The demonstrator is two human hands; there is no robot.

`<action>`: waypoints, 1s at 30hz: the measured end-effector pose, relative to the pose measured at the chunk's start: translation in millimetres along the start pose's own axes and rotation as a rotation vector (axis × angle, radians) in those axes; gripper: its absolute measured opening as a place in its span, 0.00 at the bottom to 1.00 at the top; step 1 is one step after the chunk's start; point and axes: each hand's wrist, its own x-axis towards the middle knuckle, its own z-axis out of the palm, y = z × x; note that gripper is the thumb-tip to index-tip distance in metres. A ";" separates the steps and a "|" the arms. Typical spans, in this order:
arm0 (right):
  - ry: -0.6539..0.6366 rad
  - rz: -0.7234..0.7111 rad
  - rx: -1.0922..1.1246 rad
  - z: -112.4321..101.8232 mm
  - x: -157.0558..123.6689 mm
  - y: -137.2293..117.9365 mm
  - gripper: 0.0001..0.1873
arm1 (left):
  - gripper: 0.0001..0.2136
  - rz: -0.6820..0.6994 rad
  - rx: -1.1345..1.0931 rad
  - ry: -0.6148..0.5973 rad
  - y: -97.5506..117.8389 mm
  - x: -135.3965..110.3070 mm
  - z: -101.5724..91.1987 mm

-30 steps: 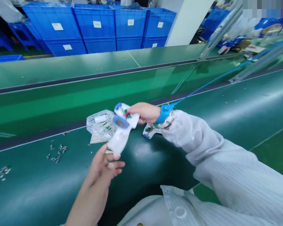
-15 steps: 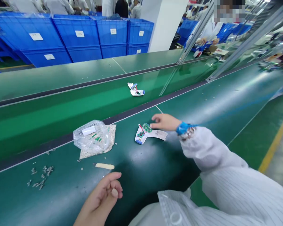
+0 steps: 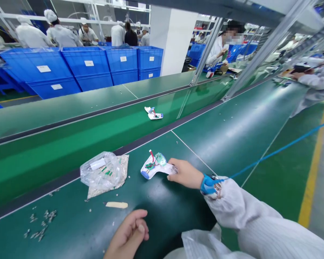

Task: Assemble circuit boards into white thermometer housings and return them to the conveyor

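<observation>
My right hand (image 3: 184,172), with a blue wrist strap, grips the handle end of a white gun-shaped plastic shell (image 3: 162,169) between thumb and fingers. The shell carries green circuit boards (image 3: 160,159), red and dark wires and a blue end piece. My left hand (image 3: 133,230) is at the lower middle above the bench, fingers loosely curled, with nothing visible in it. Beyond it lies a small tool with a cream handle and dark tip (image 3: 117,204). A clear plastic bag (image 3: 102,169) with small green parts rests partly on a bag of small pale pieces (image 3: 122,176).
Small metal parts (image 3: 39,228) are scattered at the lower left. Another white shell with wiring (image 3: 154,114) lies on the green conveyor belt (image 3: 97,131). Stacked blue bins (image 3: 83,68) and a metal post (image 3: 259,54) stand beyond. A blue cord (image 3: 280,147) runs from my right wrist.
My right hand has moved from above the shell onto its handle and closed on it. The shell is turned slightly. The head view has tilted up; my left hand stays loosely curled.
</observation>
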 end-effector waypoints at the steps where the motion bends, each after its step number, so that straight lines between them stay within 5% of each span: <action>1: -0.005 -0.033 0.047 2.1 -8.4 -10.7 0.12 | 0.17 0.039 -0.018 0.009 -0.1 1.6 3.5; 9: -0.158 -0.357 0.486 44.7 -50.3 -102.7 0.17 | 0.28 0.415 -0.387 0.135 19.7 -8.8 4.8; 15: -0.422 -0.475 0.597 67.2 -54.0 -127.5 0.22 | 0.30 0.575 -0.663 0.348 21.5 -27.4 -14.3; 20: -0.747 -0.442 0.751 81.3 -52.9 -124.0 0.17 | 0.23 0.482 -0.791 0.422 21.7 -36.8 -27.3; 26: -0.814 -0.398 0.785 93.6 -48.4 -128.4 0.16 | 0.22 0.416 -0.819 0.501 15.8 -38.6 -30.5; 30: -0.645 -0.376 0.882 90.5 -46.9 -134.9 0.20 | 0.24 0.408 -0.818 0.490 14.2 -35.6 -26.5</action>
